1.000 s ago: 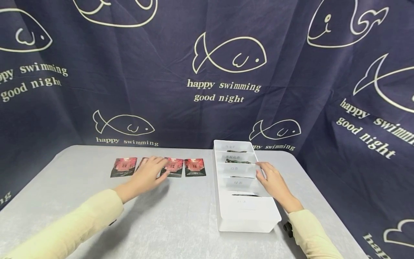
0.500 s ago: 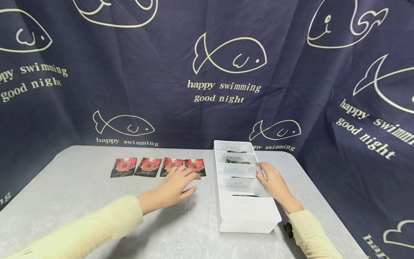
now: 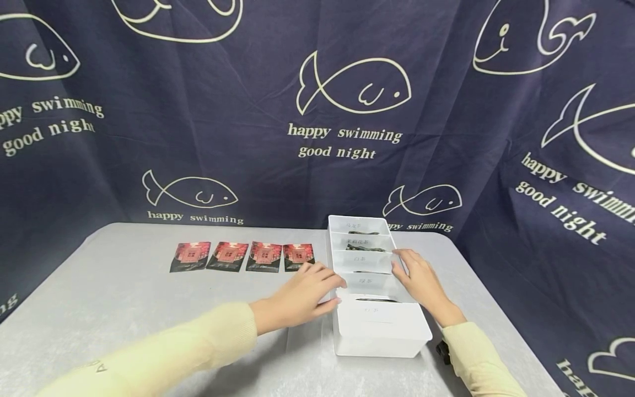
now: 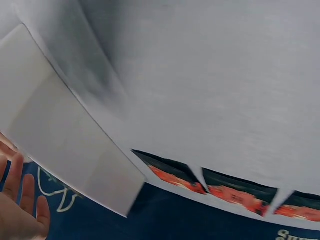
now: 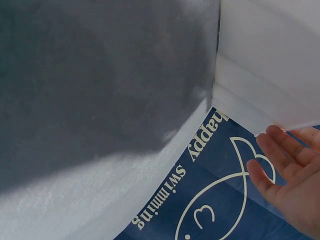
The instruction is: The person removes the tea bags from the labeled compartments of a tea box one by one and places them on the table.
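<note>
A white divided box (image 3: 382, 344) with handwritten labels stands on the right of the table; dark packets (image 3: 364, 246) show in some of its compartments. My left hand (image 3: 303, 295) is at the box's left rim, fingers loosely bent and nothing visible in them; whether it touches the rim I cannot tell. At the opposite rim, my right hand (image 3: 420, 282) rests its fingertips on the edge. In the right wrist view its fingers (image 5: 282, 150) look relaxed beside the box wall (image 5: 270, 65). A row of red-and-black sachets (image 3: 227, 257) lies flat left of the box.
The grey table (image 3: 124, 309) ends at a dark blue curtain (image 3: 258, 138) printed with fish, hanging behind and at both sides. A small black object (image 3: 443, 353) sits by the right sleeve.
My left hand has moved right, from above the sachets to the box's left rim. All the sachets now show in the row. My right hand has stayed on the box.
</note>
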Demonstrator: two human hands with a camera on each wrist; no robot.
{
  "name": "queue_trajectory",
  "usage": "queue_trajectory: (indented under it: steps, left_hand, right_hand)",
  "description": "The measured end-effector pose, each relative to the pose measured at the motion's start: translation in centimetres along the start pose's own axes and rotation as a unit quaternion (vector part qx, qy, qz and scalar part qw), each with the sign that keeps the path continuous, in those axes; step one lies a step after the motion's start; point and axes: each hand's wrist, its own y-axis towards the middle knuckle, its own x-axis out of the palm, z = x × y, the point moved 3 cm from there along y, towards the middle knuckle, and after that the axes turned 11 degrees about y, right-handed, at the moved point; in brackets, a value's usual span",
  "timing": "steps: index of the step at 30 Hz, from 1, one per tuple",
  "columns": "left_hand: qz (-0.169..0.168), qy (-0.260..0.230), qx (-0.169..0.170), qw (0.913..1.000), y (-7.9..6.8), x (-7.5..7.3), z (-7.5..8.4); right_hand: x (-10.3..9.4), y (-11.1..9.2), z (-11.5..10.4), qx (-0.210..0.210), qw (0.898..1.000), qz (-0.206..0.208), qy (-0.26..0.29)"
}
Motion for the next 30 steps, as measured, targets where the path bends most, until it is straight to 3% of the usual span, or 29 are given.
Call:
queue_trajectory:
  steps: [13, 30]
  left_hand:
    - [-0.027, 0.016, -0.011, 0.9994, 2.4, 2.1, 2.0]
    - [-0.009, 0.0, -0.028, 0.9996, 2.9, 2.6, 2.6]
  right_hand:
    - [0.0, 0.0, 0.0, 0.002, 1.0, -0.005, -0.029]
    - [0.0, -0.1, 0.1, -0.007, 1.0, 0.001, -0.02]
